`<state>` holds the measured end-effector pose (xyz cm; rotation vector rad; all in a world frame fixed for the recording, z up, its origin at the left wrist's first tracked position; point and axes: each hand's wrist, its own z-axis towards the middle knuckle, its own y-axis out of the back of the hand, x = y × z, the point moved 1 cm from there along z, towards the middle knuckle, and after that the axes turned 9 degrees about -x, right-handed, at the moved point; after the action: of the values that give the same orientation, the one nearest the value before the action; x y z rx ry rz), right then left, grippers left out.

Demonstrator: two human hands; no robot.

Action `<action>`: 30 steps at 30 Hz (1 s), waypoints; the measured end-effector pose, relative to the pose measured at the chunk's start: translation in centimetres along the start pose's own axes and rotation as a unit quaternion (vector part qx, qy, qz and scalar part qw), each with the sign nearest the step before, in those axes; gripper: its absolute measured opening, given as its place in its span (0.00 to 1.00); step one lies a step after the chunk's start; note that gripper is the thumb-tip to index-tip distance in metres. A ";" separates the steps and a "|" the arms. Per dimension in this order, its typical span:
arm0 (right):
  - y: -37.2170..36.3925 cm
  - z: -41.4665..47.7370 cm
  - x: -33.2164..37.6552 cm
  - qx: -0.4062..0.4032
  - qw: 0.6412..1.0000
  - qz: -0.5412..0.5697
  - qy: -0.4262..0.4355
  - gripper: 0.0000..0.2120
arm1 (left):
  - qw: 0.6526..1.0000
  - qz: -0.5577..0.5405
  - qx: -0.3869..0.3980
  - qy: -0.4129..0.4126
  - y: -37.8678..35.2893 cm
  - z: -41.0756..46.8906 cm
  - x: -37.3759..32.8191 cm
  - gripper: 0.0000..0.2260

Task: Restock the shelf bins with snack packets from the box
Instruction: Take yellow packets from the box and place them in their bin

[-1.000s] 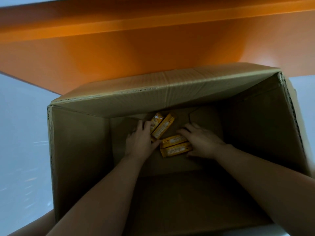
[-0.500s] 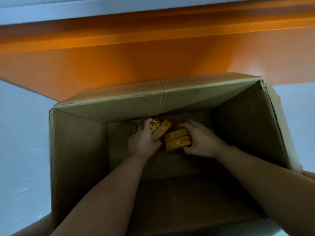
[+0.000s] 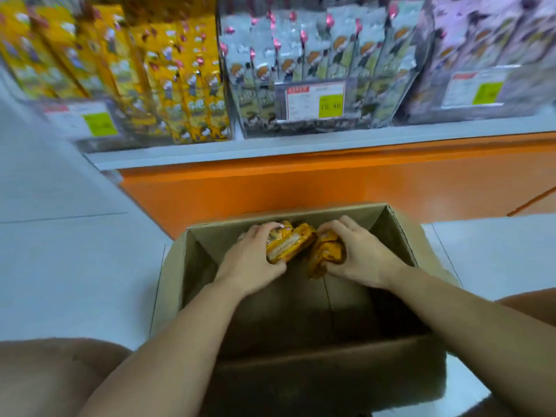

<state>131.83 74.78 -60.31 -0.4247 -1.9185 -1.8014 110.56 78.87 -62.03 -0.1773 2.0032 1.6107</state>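
Left hand (image 3: 252, 261) curls fingers (image 3: 264, 229) round yellow packets (image 3: 288, 245), right hand (image 3: 364, 257) grips more packets (image 3: 328, 254), both inside the box (image 3: 398, 236). Yellow shelf bin (image 3: 186, 85) lies up & left, nearer left hand.

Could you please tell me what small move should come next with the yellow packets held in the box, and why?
Probably raise both handfuls up and leftward to the yellow bin on the shelf. The left hand and right hand each grip snack packets near the top of the box, and their yellow wrappers match that bin's stock.
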 end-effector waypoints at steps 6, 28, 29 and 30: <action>7.3 0.0 6.0 -0.135 0.987 0.033 0.074 0.25 | 0.986 -0.073 -0.132 -0.066 8.8 -2.0 -3.6 0.30; 13.4 17.4 22.9 -0.477 0.877 0.030 0.057 0.23 | 0.862 -0.172 -0.473 -0.066 26.4 2.6 -0.4 0.30; 13.2 18.4 23.1 -0.485 0.874 0.000 0.034 0.23 | 0.860 -0.173 -0.476 -0.065 26.5 2.9 -0.2 0.30; 13.0 19.3 23.3 -0.482 0.876 -0.028 0.008 0.24 | 0.857 -0.175 -0.480 -0.064 26.6 3.1 0.0 0.30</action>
<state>116.64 92.97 -37.36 -0.6564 -0.8723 -2.6912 100.07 88.92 -39.51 -0.7290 0.8324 2.1358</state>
